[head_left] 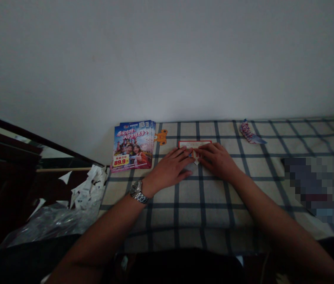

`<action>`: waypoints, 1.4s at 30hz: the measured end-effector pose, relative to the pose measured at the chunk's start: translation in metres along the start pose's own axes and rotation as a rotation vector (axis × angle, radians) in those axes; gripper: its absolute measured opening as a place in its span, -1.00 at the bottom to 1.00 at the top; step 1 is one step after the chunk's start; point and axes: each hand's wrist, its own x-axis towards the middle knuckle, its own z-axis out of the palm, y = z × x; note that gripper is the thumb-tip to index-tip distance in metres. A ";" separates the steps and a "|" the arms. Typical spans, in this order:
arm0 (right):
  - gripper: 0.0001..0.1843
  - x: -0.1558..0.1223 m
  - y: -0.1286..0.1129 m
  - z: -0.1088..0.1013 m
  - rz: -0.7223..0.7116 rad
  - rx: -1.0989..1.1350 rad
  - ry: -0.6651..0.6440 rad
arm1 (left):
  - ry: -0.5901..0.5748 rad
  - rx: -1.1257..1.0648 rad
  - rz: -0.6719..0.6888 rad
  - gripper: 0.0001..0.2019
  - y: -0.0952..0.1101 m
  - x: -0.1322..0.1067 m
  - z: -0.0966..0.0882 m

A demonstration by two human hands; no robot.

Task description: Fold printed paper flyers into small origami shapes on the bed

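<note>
A small folded paper [197, 143] with a red edge and printed text lies on the checked cloth [164, 215], its lower part coming to a pale point. From the left, my left hand [170, 166] rests on it, fingers stretched out flat and thumb apart; a metal watch is on that wrist. My right hand [218, 161] is on the paper's right side, fingers bent and thumb near them at the fold. The fingers of both hands cover much of the paper's middle.
Left of my hands is a stack of printed flyers [133, 146], beside an orange bear-shaped piece [161, 137]. At the back right sits a folded paper piece [247, 132]. A blurred-out dark object [311, 189] lies right. Torn paper [91, 187] and clear plastic [54, 223] lie at left.
</note>
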 end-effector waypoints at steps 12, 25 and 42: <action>-0.61 0.000 -0.003 -0.003 0.015 0.009 -0.008 | 0.015 -0.013 0.039 -0.43 0.003 -0.004 -0.004; -0.53 -0.002 -0.002 -0.002 0.016 0.029 -0.009 | -0.026 -0.052 0.060 -0.50 -0.001 -0.005 -0.010; -0.56 -0.002 -0.004 -0.004 0.025 0.023 -0.030 | -0.017 -0.010 0.049 -0.58 0.004 -0.006 -0.013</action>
